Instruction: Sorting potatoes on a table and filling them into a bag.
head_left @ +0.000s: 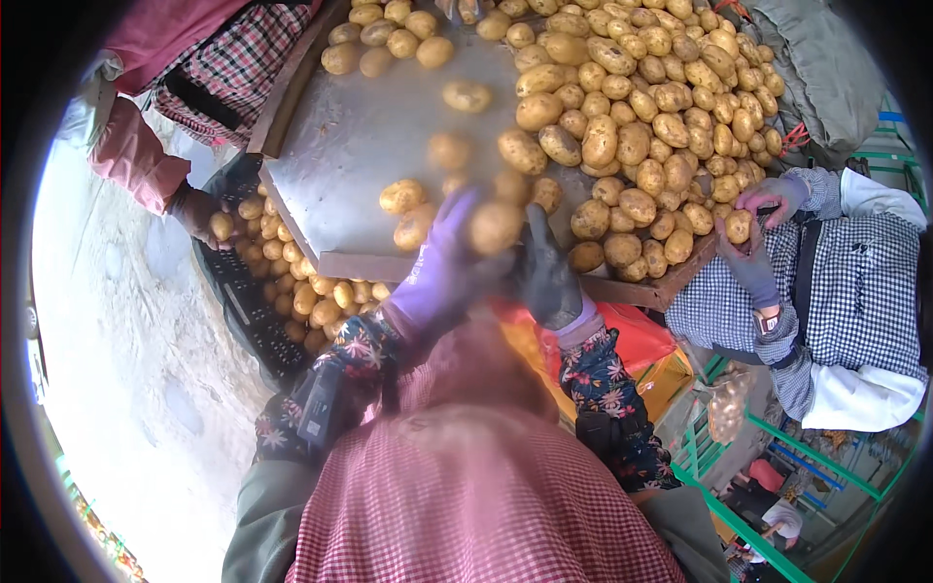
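Observation:
My left hand [439, 260], in a purple glove, is at the near edge of a metal-topped sorting table [340, 165]. Its fingers are smeared by motion. Beside it my right hand [550, 277], in a dark grey glove, points up the table with fingers stretched out. A blurred potato [496, 227] is between the two hands, closest to the left; whether either hand grips it is unclear. More potatoes, some blurred, lie just beyond my fingers, among them one potato [401, 196] left of centre.
A large potato heap [671, 107] covers the table's right side. At left, a gloved co-worker's hand [199, 216] holds a potato over a black crate [238, 291] of potatoes. On the right, another person's gloved hands [753, 257] hold a potato. A red bag [632, 335] hangs below the edge.

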`<state>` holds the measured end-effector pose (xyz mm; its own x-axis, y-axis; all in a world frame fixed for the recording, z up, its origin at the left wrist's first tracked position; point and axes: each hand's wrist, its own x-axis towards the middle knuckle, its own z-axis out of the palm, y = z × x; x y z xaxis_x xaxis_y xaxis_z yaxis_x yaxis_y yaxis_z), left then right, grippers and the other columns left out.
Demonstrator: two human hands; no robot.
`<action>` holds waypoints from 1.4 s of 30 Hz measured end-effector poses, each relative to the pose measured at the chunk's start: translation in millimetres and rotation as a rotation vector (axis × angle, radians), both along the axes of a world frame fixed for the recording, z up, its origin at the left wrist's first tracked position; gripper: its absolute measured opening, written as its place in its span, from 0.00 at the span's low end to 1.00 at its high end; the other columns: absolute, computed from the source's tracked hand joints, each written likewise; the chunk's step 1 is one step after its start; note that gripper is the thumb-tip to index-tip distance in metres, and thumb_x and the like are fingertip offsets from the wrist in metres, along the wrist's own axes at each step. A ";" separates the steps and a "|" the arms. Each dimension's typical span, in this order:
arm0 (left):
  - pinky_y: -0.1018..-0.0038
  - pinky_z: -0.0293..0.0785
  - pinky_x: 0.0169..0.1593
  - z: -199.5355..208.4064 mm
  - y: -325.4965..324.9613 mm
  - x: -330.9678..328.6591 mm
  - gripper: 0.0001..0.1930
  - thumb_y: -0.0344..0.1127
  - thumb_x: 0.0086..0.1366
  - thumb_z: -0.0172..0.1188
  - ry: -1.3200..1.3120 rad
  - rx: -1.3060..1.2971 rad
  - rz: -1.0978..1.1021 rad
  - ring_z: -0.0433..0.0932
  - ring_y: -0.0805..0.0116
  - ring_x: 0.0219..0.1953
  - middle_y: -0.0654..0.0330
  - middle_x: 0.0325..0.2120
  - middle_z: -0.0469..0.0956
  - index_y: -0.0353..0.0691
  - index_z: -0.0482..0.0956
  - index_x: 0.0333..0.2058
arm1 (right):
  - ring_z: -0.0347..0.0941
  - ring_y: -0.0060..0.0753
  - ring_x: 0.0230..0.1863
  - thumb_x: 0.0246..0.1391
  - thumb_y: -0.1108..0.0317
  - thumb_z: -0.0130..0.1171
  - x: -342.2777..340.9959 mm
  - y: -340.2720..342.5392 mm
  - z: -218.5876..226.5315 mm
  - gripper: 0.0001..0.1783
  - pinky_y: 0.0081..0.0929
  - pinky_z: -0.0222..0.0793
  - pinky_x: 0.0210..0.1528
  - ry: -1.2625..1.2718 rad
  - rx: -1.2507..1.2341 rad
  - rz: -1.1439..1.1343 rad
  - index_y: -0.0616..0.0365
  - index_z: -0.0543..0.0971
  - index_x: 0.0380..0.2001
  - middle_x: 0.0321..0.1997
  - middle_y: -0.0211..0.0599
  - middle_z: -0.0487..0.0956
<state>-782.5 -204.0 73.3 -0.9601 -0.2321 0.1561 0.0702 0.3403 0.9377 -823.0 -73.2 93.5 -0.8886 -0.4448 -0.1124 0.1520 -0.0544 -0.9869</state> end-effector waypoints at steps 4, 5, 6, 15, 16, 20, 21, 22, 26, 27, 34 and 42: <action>0.73 0.67 0.50 48.9 -2.5 3.5 0.26 0.29 0.55 0.56 -0.214 1.629 -0.068 0.67 0.66 0.49 0.54 0.48 0.66 0.34 0.60 0.53 | 0.71 0.30 0.41 0.58 0.51 0.40 -20.1 26.0 28.8 0.27 0.27 0.70 0.43 -0.481 0.128 0.154 0.62 0.62 0.53 0.43 0.42 0.72; 0.72 0.69 0.48 37.8 -2.4 2.9 0.22 0.32 0.60 0.51 0.178 0.953 -0.272 0.69 0.65 0.48 0.53 0.47 0.67 0.33 0.60 0.52 | 0.70 0.29 0.44 0.58 0.53 0.42 -22.3 29.9 28.8 0.27 0.26 0.69 0.46 -0.409 0.222 0.218 0.62 0.60 0.54 0.44 0.42 0.72; 0.72 0.69 0.48 29.3 -3.9 5.9 0.22 0.32 0.60 0.51 0.174 0.941 -0.258 0.69 0.65 0.48 0.53 0.47 0.67 0.33 0.60 0.52 | 0.70 0.29 0.44 0.58 0.53 0.42 -21.5 33.5 17.0 0.27 0.26 0.69 0.46 -0.415 0.212 0.232 0.62 0.60 0.54 0.44 0.42 0.72; 0.66 0.69 0.42 17.3 1.2 13.0 0.27 0.38 0.50 0.61 0.074 0.004 -0.165 0.72 0.58 0.42 0.52 0.38 0.72 0.35 0.62 0.48 | 0.60 0.41 0.55 0.42 0.56 0.64 -9.5 4.0 18.6 0.42 0.33 0.62 0.53 0.827 0.626 0.196 0.60 0.56 0.56 0.55 0.47 0.62; 0.66 0.69 0.42 21.3 0.3 16.3 0.27 0.38 0.50 0.61 0.078 0.001 -0.157 0.72 0.58 0.42 0.52 0.38 0.72 0.35 0.62 0.48 | 0.60 0.41 0.55 0.42 0.56 0.64 -7.3 1.1 15.0 0.42 0.33 0.62 0.53 0.834 0.622 0.202 0.60 0.56 0.56 0.55 0.47 0.62; 0.66 0.68 0.43 32.9 -2.2 16.7 0.29 0.33 0.46 0.63 0.035 -0.159 -0.113 0.72 0.55 0.42 0.51 0.37 0.71 0.35 0.63 0.46 | 0.60 0.36 0.56 0.42 0.67 0.63 -6.6 -3.4 -3.2 0.40 0.31 0.63 0.55 0.104 0.018 0.158 0.59 0.55 0.57 0.57 0.42 0.60; 0.66 0.68 0.43 35.0 -3.7 17.1 0.29 0.32 0.44 0.63 0.022 -0.202 -0.098 0.72 0.55 0.42 0.51 0.37 0.71 0.34 0.63 0.46 | 0.60 0.34 0.56 0.41 0.73 0.63 -5.9 -5.0 -2.7 0.40 0.30 0.63 0.55 -0.407 -0.289 0.124 0.59 0.55 0.57 0.57 0.39 0.60; 0.66 0.68 0.43 35.7 -3.8 18.3 0.29 0.32 0.44 0.63 0.027 -0.207 -0.086 0.72 0.55 0.42 0.51 0.37 0.71 0.34 0.63 0.46 | 0.60 0.34 0.56 0.41 0.73 0.63 -6.2 -6.5 -1.6 0.40 0.30 0.63 0.55 -0.402 -0.291 0.137 0.59 0.55 0.57 0.57 0.39 0.60; 0.64 0.69 0.45 25.6 0.3 21.9 0.43 0.41 0.34 0.72 0.011 0.025 0.048 0.72 0.52 0.43 0.46 0.42 0.70 0.32 0.60 0.50 | 0.60 0.31 0.56 0.35 0.87 0.59 -2.2 -10.9 22.1 0.44 0.28 0.64 0.55 -0.081 -0.140 0.216 0.58 0.54 0.58 0.57 0.35 0.60; 0.63 0.69 0.46 23.0 0.6 23.5 0.44 0.42 0.33 0.72 -0.016 0.158 0.066 0.72 0.50 0.44 0.45 0.41 0.70 0.32 0.61 0.49 | 0.60 0.31 0.56 0.33 0.90 0.59 -0.2 -12.1 29.3 0.45 0.28 0.64 0.55 0.076 -0.135 0.274 0.57 0.54 0.58 0.57 0.35 0.60; 0.68 0.68 0.47 33.7 -16.8 33.2 0.24 0.34 0.57 0.54 -0.059 -0.227 -0.057 0.72 0.59 0.44 0.50 0.46 0.69 0.34 0.60 0.51 | 0.60 0.35 0.56 0.43 0.73 0.60 -11.4 -4.6 30.4 0.39 0.35 0.63 0.54 0.479 0.127 0.257 0.55 0.55 0.58 0.56 0.38 0.62; 0.72 0.68 0.49 10.0 -40.9 60.6 0.20 0.38 0.66 0.41 0.051 -0.164 -0.143 0.70 0.65 0.48 0.52 0.48 0.67 0.36 0.57 0.54 | 0.65 0.46 0.52 0.56 0.55 0.43 -42.6 2.0 5.7 0.25 0.42 0.66 0.50 -0.855 -0.764 0.016 0.57 0.61 0.53 0.52 0.42 0.65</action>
